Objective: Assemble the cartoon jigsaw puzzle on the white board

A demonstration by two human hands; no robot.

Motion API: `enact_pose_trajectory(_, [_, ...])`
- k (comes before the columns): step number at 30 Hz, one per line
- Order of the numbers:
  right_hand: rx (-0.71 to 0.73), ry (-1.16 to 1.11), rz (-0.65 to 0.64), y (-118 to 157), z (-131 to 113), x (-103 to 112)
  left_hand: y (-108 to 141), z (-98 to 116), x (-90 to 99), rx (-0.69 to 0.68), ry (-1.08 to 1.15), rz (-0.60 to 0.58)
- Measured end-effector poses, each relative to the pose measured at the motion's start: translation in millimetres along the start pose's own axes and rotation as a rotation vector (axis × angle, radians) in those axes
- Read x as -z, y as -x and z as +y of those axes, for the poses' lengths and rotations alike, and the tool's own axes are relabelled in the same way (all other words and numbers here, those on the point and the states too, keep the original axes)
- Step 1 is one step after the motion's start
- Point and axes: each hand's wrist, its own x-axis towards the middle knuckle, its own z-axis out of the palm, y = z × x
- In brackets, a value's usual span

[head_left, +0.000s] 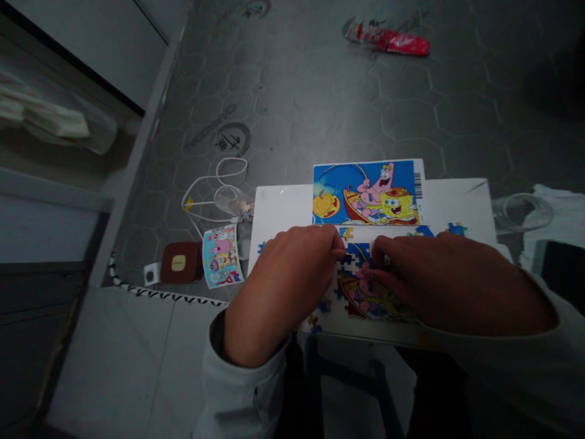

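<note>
A partly joined jigsaw puzzle (359, 292) of cartoon figures in a boat lies on a white board-like surface (286, 207). My left hand (297, 268) is closed at its upper left edge, its thumb and finger pinched at a small blue puzzle piece (347, 259). Over the right part hangs my right hand (434, 274), fingers curled and thumb close to the index finger; what sits between them is mostly hidden. Directly behind both hands lies the picture card (365, 192) with the same scene. Loose pieces (314, 322) lie left of the puzzle, and another loose piece (457, 228) lies at the right.
Left of the white surface are a small cartoon card (222, 256), a brown box (181, 262), a white cable (201, 183) and a clear bag with pieces (244, 210). A red wrapper (406, 44) lies farther off on the floor. White cloth (555, 219) is at the right.
</note>
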Motion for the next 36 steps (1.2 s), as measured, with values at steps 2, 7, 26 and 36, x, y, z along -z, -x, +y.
enact_pose_trajectory(2, [-0.001,-0.008,0.0,1,0,-1,0,-1,-1.8,-0.018,0.007,0.02])
enact_pose_trajectory(7, [0.024,-0.015,0.022,2,0,0,-2,-1,-2.6,-0.063,0.036,0.035])
enact_pose_trajectory(26, [0.037,-0.032,0.044,0,-2,2,-5,1,-2.5,-0.058,0.177,-0.001])
enact_pose_trajectory(36, [0.025,-0.032,0.066,1,-2,-2,-11,5,-2.7,-0.031,0.112,-0.019])
